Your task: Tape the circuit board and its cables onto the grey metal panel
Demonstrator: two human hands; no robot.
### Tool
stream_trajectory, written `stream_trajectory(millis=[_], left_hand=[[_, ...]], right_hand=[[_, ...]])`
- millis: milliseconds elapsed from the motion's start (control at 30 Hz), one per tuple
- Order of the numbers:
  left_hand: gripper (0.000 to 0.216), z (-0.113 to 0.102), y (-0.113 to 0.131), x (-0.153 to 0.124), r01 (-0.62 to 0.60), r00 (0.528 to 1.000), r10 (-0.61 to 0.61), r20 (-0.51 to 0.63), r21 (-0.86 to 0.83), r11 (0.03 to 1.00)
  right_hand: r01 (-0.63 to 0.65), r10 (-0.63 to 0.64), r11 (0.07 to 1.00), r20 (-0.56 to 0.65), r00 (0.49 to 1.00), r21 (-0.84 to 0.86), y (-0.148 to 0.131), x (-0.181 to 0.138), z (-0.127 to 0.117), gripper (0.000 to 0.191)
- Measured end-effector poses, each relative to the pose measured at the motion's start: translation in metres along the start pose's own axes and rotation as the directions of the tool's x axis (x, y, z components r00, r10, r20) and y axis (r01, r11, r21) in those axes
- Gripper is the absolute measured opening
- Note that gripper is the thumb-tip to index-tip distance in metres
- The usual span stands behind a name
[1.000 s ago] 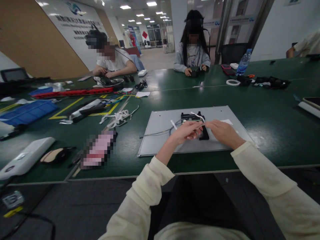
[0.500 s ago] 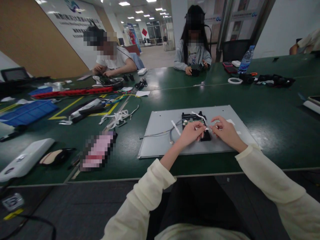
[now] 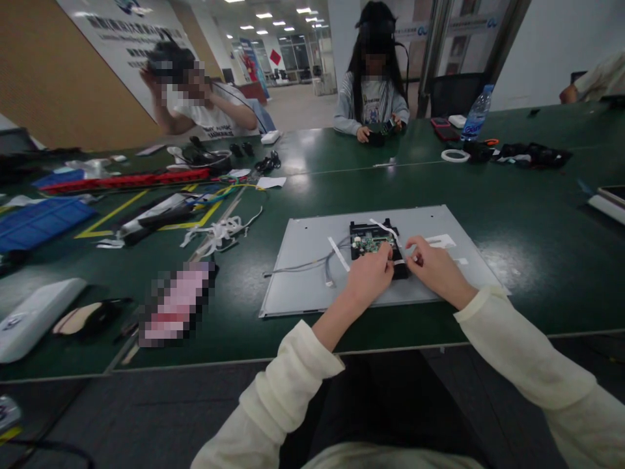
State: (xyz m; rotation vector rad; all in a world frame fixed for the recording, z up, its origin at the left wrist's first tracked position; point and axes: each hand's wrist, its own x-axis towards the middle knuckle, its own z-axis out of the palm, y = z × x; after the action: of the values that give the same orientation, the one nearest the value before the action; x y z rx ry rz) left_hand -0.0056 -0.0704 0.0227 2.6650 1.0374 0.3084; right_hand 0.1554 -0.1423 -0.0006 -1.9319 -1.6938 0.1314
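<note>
A pale grey flat panel (image 3: 300,267) lies on the green table, bearing a black plastic frame (image 3: 401,269) with a green circuit board (image 3: 374,243) in it. My left hand (image 3: 370,277) rests over the frame's near part, fingers bent and closed; whatever they grip is hidden. Just right of the frame, my right hand (image 3: 437,266) has curled fingers, thumb close to the fingertips, and what is between them is too small to make out. A short white strip shows on the frame between both hands. White tape (image 3: 338,253) and grey cables (image 3: 312,264) lie left of the board.
A phone-like pink object (image 3: 178,303), partly pixelated, lies at left beside a mouse (image 3: 88,318) and a white device (image 3: 41,319). Tangled white strips (image 3: 219,234) and a blue tray (image 3: 43,221) sit farther off. A bottle (image 3: 477,114) stands back right. Two people sit opposite.
My hands have moved slightly apart; the left fingers now lie lower on the frame. The person at back left has raised both hands to the head. The whole view has shifted a little.
</note>
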Motion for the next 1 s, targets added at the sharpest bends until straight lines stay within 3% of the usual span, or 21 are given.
stream_trajectory(millis=[167, 433, 867, 1000], left_hand=[[0.020, -0.003, -0.001, 0.004, 0.007, 1.000, -0.007, 0.028, 0.008, 1.000], [0.025, -0.014, -0.005, -0.004, 0.075, 0.995, -0.083, 0.058, 0.126, 0.989], [0.024, -0.018, -0.008, -0.013, 0.130, 0.986, -0.147, 0.082, 0.181, 0.975], [0.023, -0.017, -0.005, -0.011, 0.065, 0.993, -0.080, 0.089, 0.158, 0.985]], right_hand=[[-0.045, 0.051, 0.979, 0.028, 0.998, -0.198, -0.005, 0.000, -0.002, 0.022], [-0.124, 0.131, 0.951, 0.005, 0.991, -0.284, 0.003, -0.008, -0.005, 0.020], [-0.088, 0.103, 0.950, 0.032, 0.994, -0.301, 0.000, -0.011, -0.005, 0.015], [-0.105, 0.107, 0.965, -0.006, 0.994, -0.239, 0.002, -0.011, -0.002, 0.021]])
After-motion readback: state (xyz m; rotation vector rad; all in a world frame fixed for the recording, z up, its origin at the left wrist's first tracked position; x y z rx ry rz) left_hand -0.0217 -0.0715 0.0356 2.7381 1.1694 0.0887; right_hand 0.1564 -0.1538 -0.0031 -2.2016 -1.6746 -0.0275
